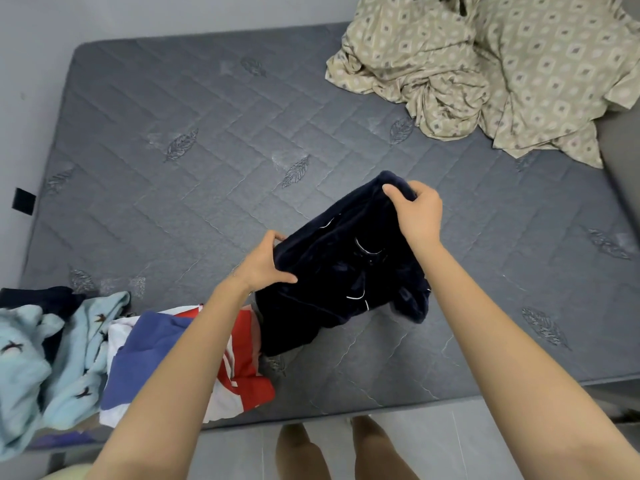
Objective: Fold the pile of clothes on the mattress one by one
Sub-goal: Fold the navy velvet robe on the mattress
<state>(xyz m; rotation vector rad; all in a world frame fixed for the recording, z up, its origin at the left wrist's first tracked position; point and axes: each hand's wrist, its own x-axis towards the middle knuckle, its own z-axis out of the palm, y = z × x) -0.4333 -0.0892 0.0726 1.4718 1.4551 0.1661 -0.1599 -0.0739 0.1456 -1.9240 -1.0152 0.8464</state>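
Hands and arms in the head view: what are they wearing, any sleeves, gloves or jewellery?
Nothing is worn on either. The left hand and right hand are bare, with no gloves, rings, watch or bracelet showing. Both forearms are uncovered to the frame edge; no sleeve is visible.

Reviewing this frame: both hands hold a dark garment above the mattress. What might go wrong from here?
1. The navy garment hangs bunched between the left hand and right hand, so it may land creased and fold unevenly.
2. Its lower end hangs beside the red, white and blue garment and might drape over it.
3. The light blue clothes lie at the mattress edge and may slip off.
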